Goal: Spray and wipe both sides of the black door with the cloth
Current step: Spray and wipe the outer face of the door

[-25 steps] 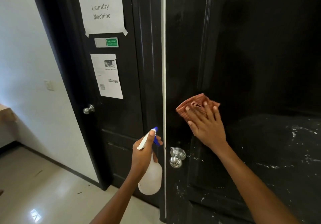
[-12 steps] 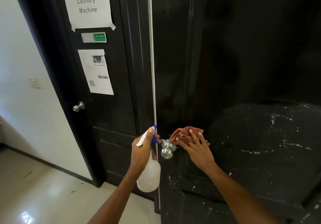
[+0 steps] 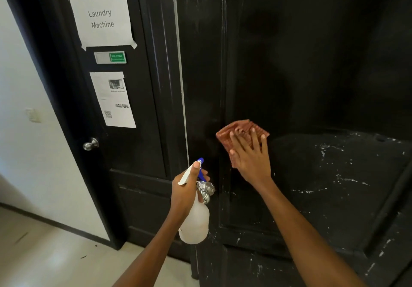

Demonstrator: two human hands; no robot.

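Note:
The black door (image 3: 312, 75) fills the right of the head view, glossy and wet on its upper panel, with white flecks on the lower panel. My right hand (image 3: 252, 159) presses a folded reddish-brown cloth (image 3: 231, 130) flat against the door, fingers spread, just above and right of the silver knob (image 3: 206, 189). My left hand (image 3: 186, 188) grips a white spray bottle (image 3: 195, 222) with a blue nozzle, held in front of the door's edge beside the knob.
A second black door (image 3: 138, 144) stands behind at left, with a taped "Laundry Machine" sign (image 3: 101, 17), a green slider sign, a printed sheet and its own knob (image 3: 91, 144). White wall with a switch at far left; pale tiled floor (image 3: 44, 260) below.
My right hand slid the cloth down to the knob, then back up and right onto the panel. My left hand kept the bottle by the door edge.

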